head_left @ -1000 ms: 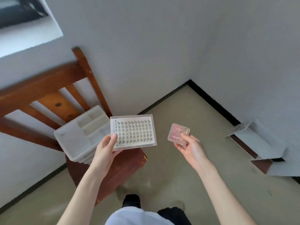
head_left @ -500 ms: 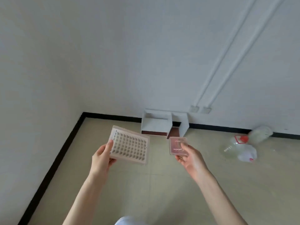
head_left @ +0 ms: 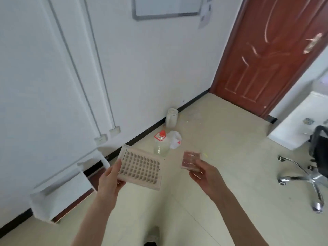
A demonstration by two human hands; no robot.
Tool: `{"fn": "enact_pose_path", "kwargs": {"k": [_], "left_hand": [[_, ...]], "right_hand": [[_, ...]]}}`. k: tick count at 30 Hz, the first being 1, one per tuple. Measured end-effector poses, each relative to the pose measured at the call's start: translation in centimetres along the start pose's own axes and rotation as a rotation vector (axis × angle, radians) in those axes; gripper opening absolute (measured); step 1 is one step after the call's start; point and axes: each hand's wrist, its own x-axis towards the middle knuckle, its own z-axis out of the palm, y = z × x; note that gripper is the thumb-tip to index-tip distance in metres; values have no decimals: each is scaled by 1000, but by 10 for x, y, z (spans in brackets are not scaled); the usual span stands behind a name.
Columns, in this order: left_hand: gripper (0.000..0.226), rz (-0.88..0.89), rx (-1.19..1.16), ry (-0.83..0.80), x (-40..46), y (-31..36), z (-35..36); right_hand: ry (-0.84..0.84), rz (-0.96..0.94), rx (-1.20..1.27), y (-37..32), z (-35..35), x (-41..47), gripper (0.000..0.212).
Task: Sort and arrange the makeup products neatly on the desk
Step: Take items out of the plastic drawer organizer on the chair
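Carried flat, one per hand (desk not in view): false-lash tray (head_left: 140, 168) pinched at its near-left corner by left hand (head_left: 111, 180); small pink palette (head_left: 190, 160) clasped in right hand (head_left: 206, 174), label up.

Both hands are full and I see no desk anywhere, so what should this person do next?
Probably keep turning to find the desk. The left hand grips the lash tray, the right hand holds the pink compact, and only floor, wall and door show.

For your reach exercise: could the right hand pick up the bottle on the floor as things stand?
Probably not: the right hand already holds the pink compact, and the bottle stands on the floor well beyond it.
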Motion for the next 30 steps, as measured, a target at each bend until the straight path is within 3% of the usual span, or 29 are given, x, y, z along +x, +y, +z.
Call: {"fn": "enact_pose_path", "kwargs": {"k": [6,15,30], "left_hand": [[30,-82,91,-195,94,11,129],[15,-173,319,-424,151,-14,352],[20,-254,389,-579,155,-114,719]], "right_hand": [[191,-71,150,-71,-48,67,17],[459,-150,393,-156,-174,136,18],[571,-225,384,-355,-432,246,17]]}}
